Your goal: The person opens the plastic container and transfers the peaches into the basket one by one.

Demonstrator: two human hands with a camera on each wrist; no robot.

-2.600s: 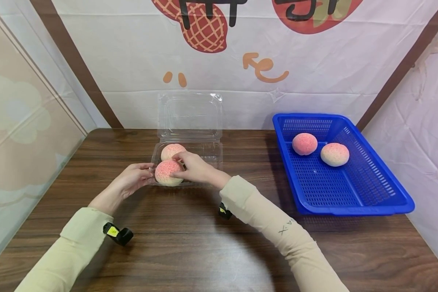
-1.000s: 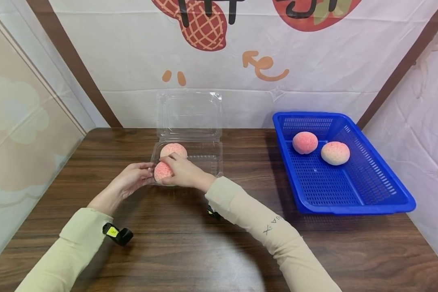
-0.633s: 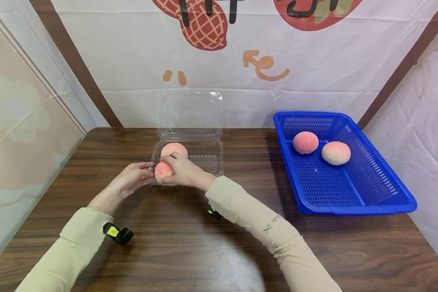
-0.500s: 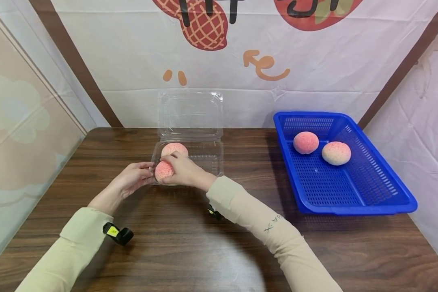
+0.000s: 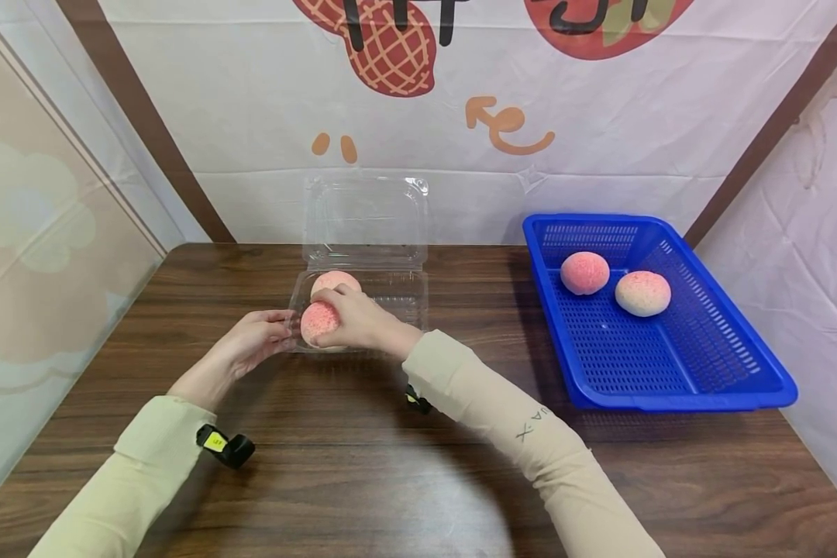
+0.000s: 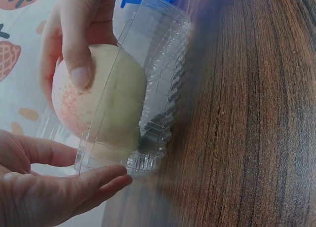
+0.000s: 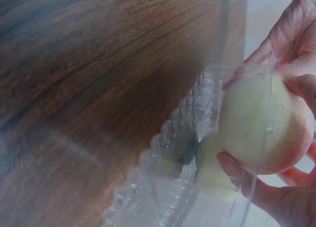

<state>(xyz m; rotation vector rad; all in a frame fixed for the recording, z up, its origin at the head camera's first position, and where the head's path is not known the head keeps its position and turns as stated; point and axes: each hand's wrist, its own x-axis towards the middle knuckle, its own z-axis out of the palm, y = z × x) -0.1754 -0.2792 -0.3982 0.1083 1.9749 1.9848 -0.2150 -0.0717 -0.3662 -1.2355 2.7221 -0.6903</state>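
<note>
A clear plastic clamshell box (image 5: 403,308) stands on the table with its lid (image 5: 366,221) raised at the back. My right hand (image 5: 364,319) grips a pink-and-cream peach (image 5: 318,324) at the front left of the box, thumb and fingers spread round it. In the left wrist view this peach (image 6: 98,96) sits partly below the rim. Behind it a second peach (image 5: 336,282) lies in the box, partly hidden by my right hand. My left hand (image 5: 254,341) pinches the box's left wall, thumb at the rim and fingers outside.
A blue perforated basket (image 5: 565,349) stands at the right, holding a pinker peach (image 5: 584,273) and a paler peach (image 5: 642,293). The brown wooden table (image 5: 363,480) runs back to a printed cloth (image 5: 460,194).
My right hand has lowered the front peach into the box and closed further round it, then shifted it slightly right and back. My left hand stays at the box's left side.
</note>
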